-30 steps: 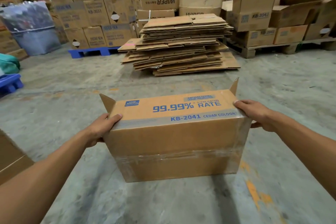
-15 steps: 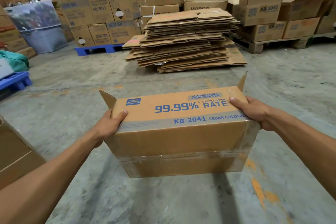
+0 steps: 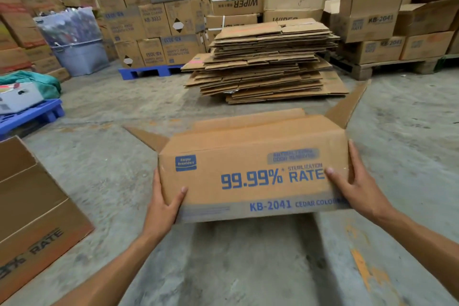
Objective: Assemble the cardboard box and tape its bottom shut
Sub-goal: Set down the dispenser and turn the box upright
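Note:
A brown cardboard box [image 3: 250,156] printed "99.99% RATE" and "KB-2041" hangs in the air in front of me, its printed long side facing up toward me. My left hand [image 3: 162,202] grips its left end, thumb over the printed face. My right hand [image 3: 352,186] grips its right end the same way. Two end flaps stick out at the far side, left and right. The taped bottom is turned away and hidden.
A pile of flattened cartons [image 3: 268,62] lies on the concrete floor straight ahead. Another assembled box [image 3: 32,216] stands at the near left. Blue pallets [image 3: 32,117] and stacked cartons [image 3: 154,15] line the left and back. A wooden pallet [image 3: 387,67] carries boxes at right.
The box has been tipped away from me: the printed face now fills the view and the taped side has swung out of sight. Both hands shifted lower on its ends.

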Tool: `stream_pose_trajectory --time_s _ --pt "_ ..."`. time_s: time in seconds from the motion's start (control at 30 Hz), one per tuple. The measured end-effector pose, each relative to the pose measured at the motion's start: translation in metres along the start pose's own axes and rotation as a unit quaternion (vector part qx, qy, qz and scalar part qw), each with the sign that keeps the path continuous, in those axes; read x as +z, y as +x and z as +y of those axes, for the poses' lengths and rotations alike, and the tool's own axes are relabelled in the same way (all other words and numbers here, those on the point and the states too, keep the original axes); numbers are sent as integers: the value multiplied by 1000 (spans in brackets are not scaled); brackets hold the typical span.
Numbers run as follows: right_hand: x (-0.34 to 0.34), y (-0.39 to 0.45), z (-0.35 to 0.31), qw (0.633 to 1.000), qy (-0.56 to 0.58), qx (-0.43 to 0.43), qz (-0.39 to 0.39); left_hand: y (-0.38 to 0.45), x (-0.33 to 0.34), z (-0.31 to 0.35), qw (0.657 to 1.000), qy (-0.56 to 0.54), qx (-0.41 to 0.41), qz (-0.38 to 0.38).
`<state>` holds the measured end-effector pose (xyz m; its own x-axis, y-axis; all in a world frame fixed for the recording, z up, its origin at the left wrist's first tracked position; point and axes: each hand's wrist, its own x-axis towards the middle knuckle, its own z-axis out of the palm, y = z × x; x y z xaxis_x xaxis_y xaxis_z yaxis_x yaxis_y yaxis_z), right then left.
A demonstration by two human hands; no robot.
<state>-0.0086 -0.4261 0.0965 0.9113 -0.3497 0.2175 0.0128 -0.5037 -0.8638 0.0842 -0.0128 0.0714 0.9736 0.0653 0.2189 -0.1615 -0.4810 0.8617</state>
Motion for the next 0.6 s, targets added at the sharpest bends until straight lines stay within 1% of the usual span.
stream_pose_trajectory --time_s 0.1,0.2,0.37,0.5,0.6 --pt "8 -14 18 1000 -8 5 -8 -13 6 -15 1000 -15 3 -4" --pt "14 -16 18 1000 -8 7 -17 -9 5 -21 1000 -21 -6 -3" --pt "27 -23 33 998 -54 19 -11 -5 11 -37 1000 9 -16 -13" --pt "35 -27 55 991 -111 52 -51 -3 20 -67 996 51 -66 -23" --pt "37 -27 71 988 -115 67 -82 -6 29 -69 992 80 -86 -50"
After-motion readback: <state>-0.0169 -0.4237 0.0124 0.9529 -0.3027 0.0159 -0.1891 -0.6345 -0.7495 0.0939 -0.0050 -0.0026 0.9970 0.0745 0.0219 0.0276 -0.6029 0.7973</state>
